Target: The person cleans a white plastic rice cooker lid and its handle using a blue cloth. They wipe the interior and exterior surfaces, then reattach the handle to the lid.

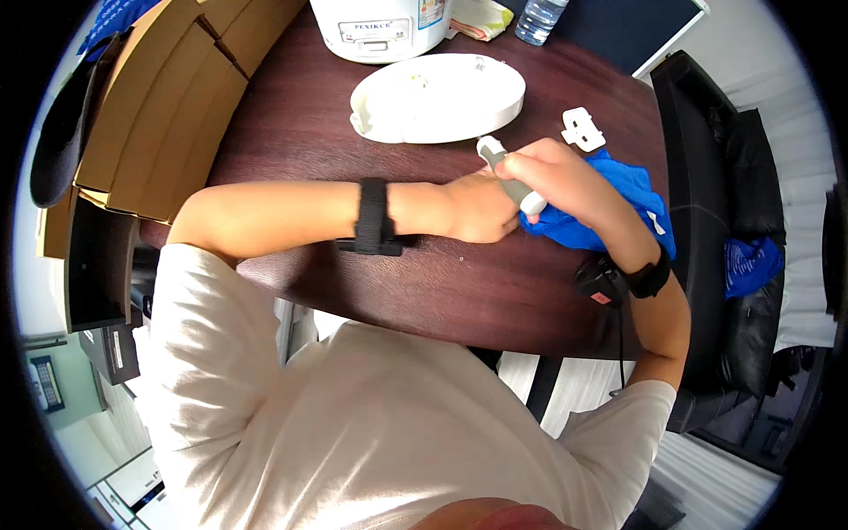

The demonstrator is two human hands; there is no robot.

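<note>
A stubby grey-and-white handled tool is gripped in my right hand, slanting over the back of my other hand; its exact kind does not show. My left hand reaches across the table with its fingers curled in at the edge of a crumpled blue cloth. The left fingertips are hidden, and the cloth seems to be in them. Just beyond my hands lies a white oval lid-like shell, its hollow side up. A small white plastic bracket rests past the cloth.
At the far edge stand a white appliance, a folded cloth and a clear bottle. Cardboard boxes line the left side of the dark wooden table. A black sofa is on the right.
</note>
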